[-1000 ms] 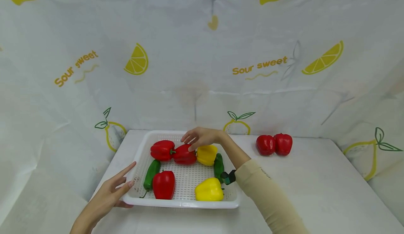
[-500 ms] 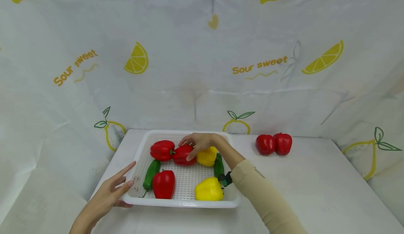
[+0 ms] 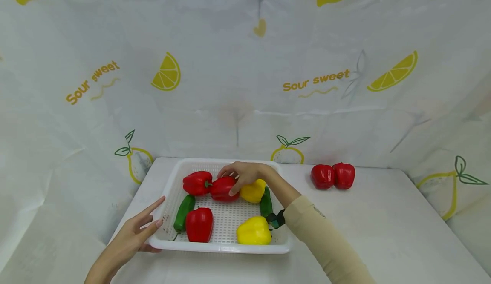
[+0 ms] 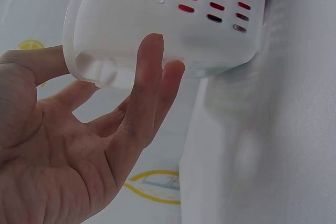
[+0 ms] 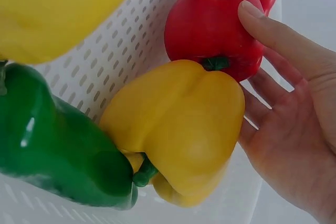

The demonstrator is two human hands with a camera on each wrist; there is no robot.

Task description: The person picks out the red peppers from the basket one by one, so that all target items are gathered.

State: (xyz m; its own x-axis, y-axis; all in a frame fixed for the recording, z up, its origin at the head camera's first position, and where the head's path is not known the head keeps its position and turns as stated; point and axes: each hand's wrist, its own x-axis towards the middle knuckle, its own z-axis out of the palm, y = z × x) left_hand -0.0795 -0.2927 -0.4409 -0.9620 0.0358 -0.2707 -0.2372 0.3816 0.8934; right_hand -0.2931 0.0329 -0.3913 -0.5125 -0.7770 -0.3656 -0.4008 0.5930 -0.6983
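Our right hand point(image 3: 241, 174) lies in the far part of the white basket point(image 3: 168, 190), its fingers curled over the middle red pepper point(image 3: 223, 189), fingertips on its top and near side. That pepper sits between another red pepper point(image 3: 197, 182) on its left and a yellow pepper point(image 3: 253, 191) on its right, touching both, so they crowd the hand on either side. A green pepper point(image 3: 266, 203) lies just beside our forearm, and nearer us are a second yellow pepper point(image 3: 253, 230), a third red pepper point(image 3: 199, 224) and a green chili point(image 3: 183, 211). Two more red peppers point(image 3: 333, 176) stand on the white surface point(image 3: 383, 233), well apart from the basket.

The right wrist view shows what the head view hides: the palm open toward the yellow pepper's side and one fingertip point(image 5: 252, 14) laid on the red pepper's shoulder; it seems more a loose cupping than a firm grip.

Our left hand point(image 3: 130, 237) is flat and relaxed, fingers straight. The left wrist view shows those fingers point(image 4: 147, 87) against the basket's near-left corner wall, holding nothing.
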